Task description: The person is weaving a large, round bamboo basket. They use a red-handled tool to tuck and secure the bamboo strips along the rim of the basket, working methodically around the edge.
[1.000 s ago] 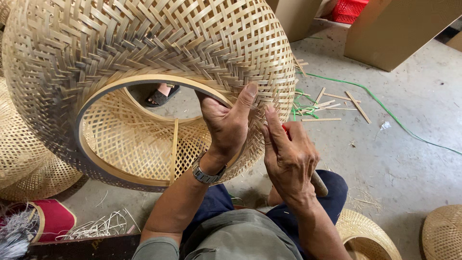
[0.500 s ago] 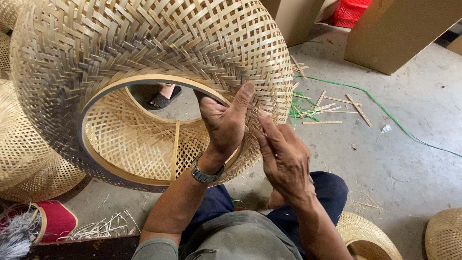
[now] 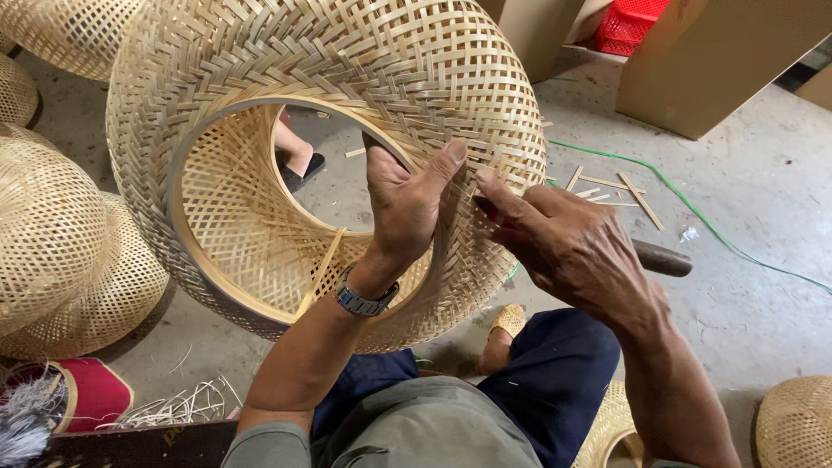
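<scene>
At the lower rim of the big woven bamboo shade, the basket now sits turned a little further round than half a second ago, with the round opening swung more toward the camera. The left hand is hooked over the hoop, fingers inside and thumb pressed along the outer weave, gripping the rim firmly. The right hand has slid in closer; it is closed around a dark-handled tool, whose end sticks out behind the palm, its working tip hidden at the weave beside the left thumb. My read: the rim has been turned to bring a fresh stretch of edge under the tool.

Round about, more woven domes lie at the left, and another at the lower right. At the top right stand plain brown cardboard boxes with a red plastic crate between them; no labels show. Bamboo offcuts and a green cord lie on the concrete floor.
</scene>
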